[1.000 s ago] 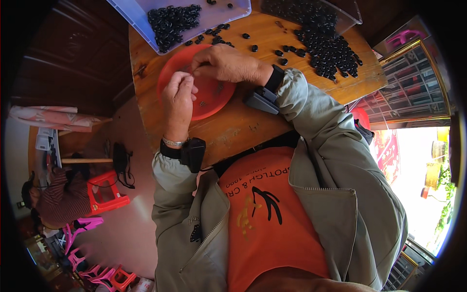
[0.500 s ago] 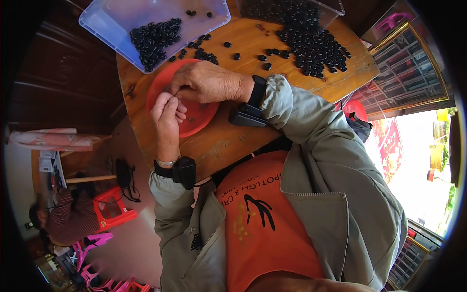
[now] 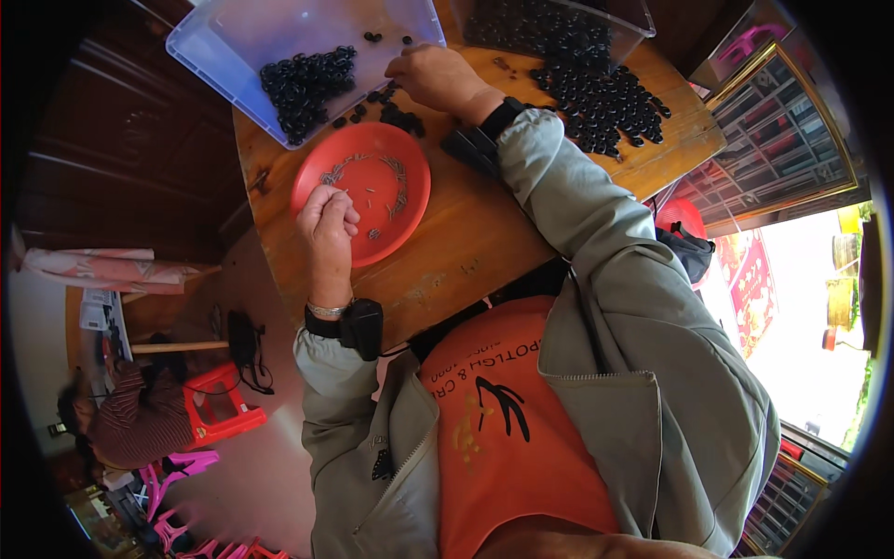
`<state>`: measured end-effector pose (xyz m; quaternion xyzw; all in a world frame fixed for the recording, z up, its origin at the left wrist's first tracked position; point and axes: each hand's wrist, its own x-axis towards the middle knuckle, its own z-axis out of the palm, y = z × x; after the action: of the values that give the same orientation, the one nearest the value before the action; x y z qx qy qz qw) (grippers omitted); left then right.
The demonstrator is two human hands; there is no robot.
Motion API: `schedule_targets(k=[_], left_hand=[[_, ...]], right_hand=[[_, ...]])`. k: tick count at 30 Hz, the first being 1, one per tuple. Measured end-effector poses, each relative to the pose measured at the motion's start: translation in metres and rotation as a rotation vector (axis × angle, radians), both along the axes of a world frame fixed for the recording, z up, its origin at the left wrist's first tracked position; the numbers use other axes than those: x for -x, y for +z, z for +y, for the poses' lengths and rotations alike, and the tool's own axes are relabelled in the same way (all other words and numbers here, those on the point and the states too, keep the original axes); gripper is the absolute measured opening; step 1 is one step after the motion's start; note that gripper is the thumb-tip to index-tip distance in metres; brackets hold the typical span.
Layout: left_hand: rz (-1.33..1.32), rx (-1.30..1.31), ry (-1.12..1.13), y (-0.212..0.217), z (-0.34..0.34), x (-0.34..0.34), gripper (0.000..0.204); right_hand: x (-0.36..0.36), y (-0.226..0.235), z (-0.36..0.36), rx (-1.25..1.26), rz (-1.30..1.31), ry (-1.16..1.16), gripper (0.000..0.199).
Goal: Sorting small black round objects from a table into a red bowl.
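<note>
Over the near left rim of a round red plate [image 3: 417,200], my left hand [image 3: 328,224] is closed, its fingers curled together; what they hold, if anything, is hidden. Small, thin metal-coloured pieces [image 3: 400,186] lie in the plate, many of them along a curve. My right hand [image 3: 442,79] reaches to the near right edge of a translucent bluish bin [image 3: 219,70]. Its fingers are pinched together, and I cannot make out anything between them. Beside its fingertips, small black oval pieces [image 3: 402,119] lie on the table, and a heap of black oval pieces [image 3: 305,88] fills part of the bin.
A second clear bin [image 3: 633,33] at the back right has black pieces spread in front of it [image 3: 605,107] on the wooden table [image 3: 438,279]. At the left, a person [image 3: 140,419] is near a red plastic stool [image 3: 219,405]. A gold-framed panel [image 3: 792,130] stands at the right.
My two hands were together over the plate. My right hand has moved away to the bin's edge, while my left hand stays closed at the plate, whose small metal-coloured pieces now show.
</note>
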<state>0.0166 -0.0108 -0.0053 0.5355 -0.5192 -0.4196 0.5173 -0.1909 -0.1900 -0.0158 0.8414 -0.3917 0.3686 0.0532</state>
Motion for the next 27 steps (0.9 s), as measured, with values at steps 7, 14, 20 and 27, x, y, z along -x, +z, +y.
schedule_targets(k=[7, 14, 20, 27], left_hand=[[-0.046, -0.006, 0.007, -0.004, 0.000, -0.002, 0.015], [-0.075, -0.011, 0.013, -0.007, -0.003, -0.005, 0.018], [-0.288, 0.017, -0.023, -0.006, -0.003, -0.003, 0.017], [-0.188, 0.008, 0.015, -0.008, -0.005, -0.007, 0.018]], right_hand=[[-0.022, -0.013, -0.006, -0.100, 0.298, -0.057, 0.019], [-0.022, -0.008, -0.003, -0.176, 0.356, -0.097, 0.019], [-0.007, -0.002, 0.015, -0.258, 0.310, -0.096, 0.018], [0.007, -0.005, 0.013, -0.361, 0.297, -0.159, 0.017]])
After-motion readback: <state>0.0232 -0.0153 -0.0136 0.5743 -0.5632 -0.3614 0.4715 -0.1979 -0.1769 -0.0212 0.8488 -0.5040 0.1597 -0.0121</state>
